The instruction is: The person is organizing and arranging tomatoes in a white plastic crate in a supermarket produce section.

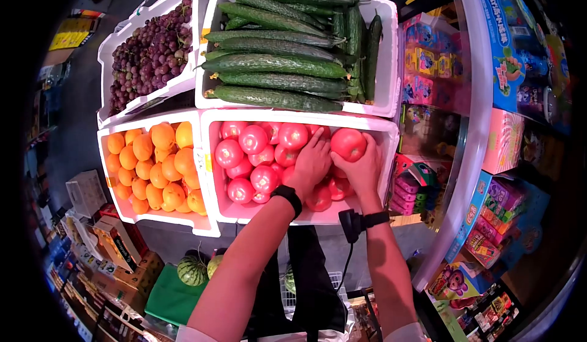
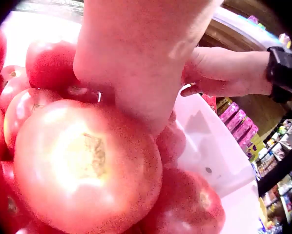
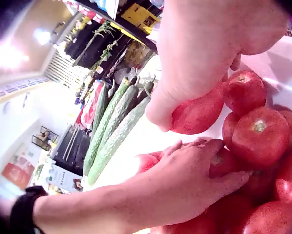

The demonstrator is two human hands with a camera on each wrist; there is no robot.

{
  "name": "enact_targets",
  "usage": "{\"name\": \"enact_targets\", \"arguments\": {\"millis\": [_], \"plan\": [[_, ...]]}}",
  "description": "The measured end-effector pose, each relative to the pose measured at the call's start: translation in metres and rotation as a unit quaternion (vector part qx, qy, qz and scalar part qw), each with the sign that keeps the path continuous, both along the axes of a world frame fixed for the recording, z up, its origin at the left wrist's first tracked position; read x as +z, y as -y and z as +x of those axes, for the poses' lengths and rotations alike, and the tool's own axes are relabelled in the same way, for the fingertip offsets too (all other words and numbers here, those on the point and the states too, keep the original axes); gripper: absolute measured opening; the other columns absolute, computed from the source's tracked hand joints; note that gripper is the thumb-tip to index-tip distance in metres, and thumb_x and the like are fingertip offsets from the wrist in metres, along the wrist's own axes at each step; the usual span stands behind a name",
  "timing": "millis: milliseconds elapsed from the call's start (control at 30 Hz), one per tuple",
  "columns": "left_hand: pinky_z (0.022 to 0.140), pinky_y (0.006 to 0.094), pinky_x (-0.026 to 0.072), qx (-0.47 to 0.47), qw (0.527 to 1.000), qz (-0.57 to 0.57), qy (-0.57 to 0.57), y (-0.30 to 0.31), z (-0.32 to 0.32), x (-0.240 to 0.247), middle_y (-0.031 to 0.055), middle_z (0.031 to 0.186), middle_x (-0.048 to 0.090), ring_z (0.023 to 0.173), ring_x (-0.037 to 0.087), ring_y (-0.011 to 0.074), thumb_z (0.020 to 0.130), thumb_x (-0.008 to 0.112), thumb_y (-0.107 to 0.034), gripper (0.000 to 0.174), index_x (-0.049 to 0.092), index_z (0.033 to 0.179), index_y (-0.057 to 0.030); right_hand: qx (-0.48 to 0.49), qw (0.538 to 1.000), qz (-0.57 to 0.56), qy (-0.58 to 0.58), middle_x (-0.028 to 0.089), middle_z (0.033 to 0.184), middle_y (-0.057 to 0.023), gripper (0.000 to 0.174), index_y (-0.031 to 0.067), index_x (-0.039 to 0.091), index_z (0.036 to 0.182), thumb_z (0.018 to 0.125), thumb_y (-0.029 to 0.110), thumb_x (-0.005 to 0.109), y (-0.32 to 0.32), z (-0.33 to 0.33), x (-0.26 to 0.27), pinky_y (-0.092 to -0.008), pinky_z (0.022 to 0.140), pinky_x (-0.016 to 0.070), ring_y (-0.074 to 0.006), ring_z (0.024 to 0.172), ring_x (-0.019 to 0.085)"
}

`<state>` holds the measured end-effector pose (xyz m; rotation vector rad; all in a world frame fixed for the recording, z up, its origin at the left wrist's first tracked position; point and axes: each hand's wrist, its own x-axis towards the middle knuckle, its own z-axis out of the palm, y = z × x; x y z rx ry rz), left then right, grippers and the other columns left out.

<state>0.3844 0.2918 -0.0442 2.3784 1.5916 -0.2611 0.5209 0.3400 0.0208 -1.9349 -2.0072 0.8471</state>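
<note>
In the head view my right hand point(image 1: 362, 166) grips a round red tomato point(image 1: 348, 144) at the right side of a white foam box point(image 1: 384, 186) of tomatoes. The fingers curl round it, and in the right wrist view the held tomato point(image 3: 197, 116) shows below the hand. My left hand point(image 1: 313, 163) lies among the tomatoes just left of it, fingers stretched forward over the pile. Seen from the right wrist, the left hand point(image 3: 185, 170) has its thumb and fingers spread over a tomato point(image 3: 221, 163). Its fingertips are partly hidden.
Behind the tomatoes stands a box of long green cucumbers point(image 1: 275, 66). Oranges point(image 1: 153, 171) fill a box on the left, with grapes point(image 1: 150, 60) beyond. A shelf edge point(image 1: 474, 146) with packaged goods runs along the right. Watermelons point(image 1: 192, 271) lie below the boxes.
</note>
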Motion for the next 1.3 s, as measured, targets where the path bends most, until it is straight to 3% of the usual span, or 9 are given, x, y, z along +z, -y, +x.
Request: {"name": "enact_targets", "arguments": {"millis": [133,233,300,500,767,867,1067,1133,1300], "plan": [[0.126,0.0482,0.0166,0.0,1.0,0.013,0.018,-0.002,-0.009,0.009,0.011,0.108,0.066,0.119,0.055,0.0278,0.088,0.054,-0.024,0.028,0.073,0.097,-0.0064,0.017,1.0,-0.014,0.015,0.058,0.125,-0.02,0.093,0.0052,0.051,0.134,0.061,0.047,0.09,-0.006,0.0,-0.012,-0.0484,0.106,0.0391,-0.0387,0.12,0.052],[0.124,0.0439,0.0225,0.018,0.998,-0.004,0.067,0.003,-0.016,0.017,0.013,0.111,0.064,0.12,0.054,0.0289,0.083,0.061,-0.021,0.026,0.071,0.099,-0.004,0.044,0.998,0.027,0.032,0.063,0.116,-0.0166,0.091,0.004,0.053,0.132,0.06,0.048,0.088,-0.009,0.0,-0.016,-0.0465,0.104,0.0379,-0.0343,0.117,0.053],[0.12,0.0412,0.0305,0.061,0.981,0.041,0.182,0.01,-0.019,0.017,0.014,0.118,0.061,0.122,0.054,0.0299,0.077,0.067,-0.018,0.037,0.066,0.11,-0.0019,0.052,0.997,0.03,0.047,0.064,0.115,-0.0163,0.09,0.0038,0.055,0.13,0.06,0.048,0.088,-0.01,0.002,-0.017,-0.0461,0.105,0.0368,-0.0336,0.115,0.053],[0.111,0.0419,0.039,0.097,0.973,0.077,0.197,0.028,-0.017,0.023,0.0142,0.132,0.056,0.128,0.051,0.0308,0.074,0.071,-0.016,0.056,0.056,0.126,-0.0008,0.095,0.988,0.062,0.107,0.064,0.114,-0.0152,0.085,0.0016,0.059,0.124,0.06,0.05,0.088,-0.016,-0.001,-0.024,-0.0461,0.106,0.0344,-0.0319,0.112,0.053],[0.106,0.0419,0.0448,0.138,0.958,0.079,0.241,0.033,-0.017,0.025,0.0139,0.134,0.055,0.127,0.051,0.0316,0.073,0.071,-0.012,0.058,0.055,0.128,-0.0045,0.127,0.978,0.052,0.157,0.067,0.117,-0.0158,0.086,0.0008,0.063,0.123,0.06,0.053,0.087,-0.023,-0.012,-0.019,-0.0504,0.108,0.0325,-0.0313,0.119,0.052],[0.104,0.0408,0.0469,0.154,0.956,0.068,0.242,0.032,-0.015,0.028,0.0139,0.134,0.054,0.126,0.052,0.0313,0.073,0.071,-0.012,0.059,0.054,0.129,-0.0044,0.138,0.971,0.106,0.164,0.067,0.124,-0.0152,0.089,0.0001,0.064,0.125,0.06,0.058,0.085,-0.025,-0.016,-0.024,-0.0545,0.11,0.0304,-0.0307,0.126,0.05],[0.102,0.0397,0.0484,0.193,0.95,0.059,0.24,0.038,-0.013,0.023,0.0149,0.133,0.054,0.124,0.052,0.032,0.074,0.072,-0.013,0.055,0.053,0.124,-0.0019,0.136,0.961,0.005,0.241,0.066,0.127,-0.0155,0.09,0.0,0.068,0.122,0.062,0.067,0.079,-0.03,-0.031,-0.032,-0.0582,0.113,0.0279,-0.0324,0.129,0.048],[0.102,0.0398,0.0485,0.199,0.95,0.051,0.236,0.038,-0.014,0.023,0.0153,0.133,0.054,0.123,0.053,0.0324,0.075,0.072,-0.014,0.053,0.053,0.123,-0.0015,0.144,0.94,0.02,0.31,0.064,0.131,-0.0141,0.092,0.0027,0.065,0.127,0.062,0.067,0.079,-0.028,-0.036,-0.036,-0.0554,0.106,0.0346,-0.0324,0.128,0.049],[0.1,0.0414,0.0494,0.219,0.944,0.037,0.245,0.039,-0.013,0.023,0.0161,0.133,0.053,0.124,0.052,0.0332,0.076,0.072,-0.016,0.053,0.052,0.122,-0.0013,0.123,0.958,0.034,0.257,0.067,0.116,-0.0163,0.085,-0.0005,0.064,0.122,0.068,0.064,0.076,-0.018,-0.033,-0.038,-0.053,0.105,0.0361,-0.0325,0.12,0.052]]}}
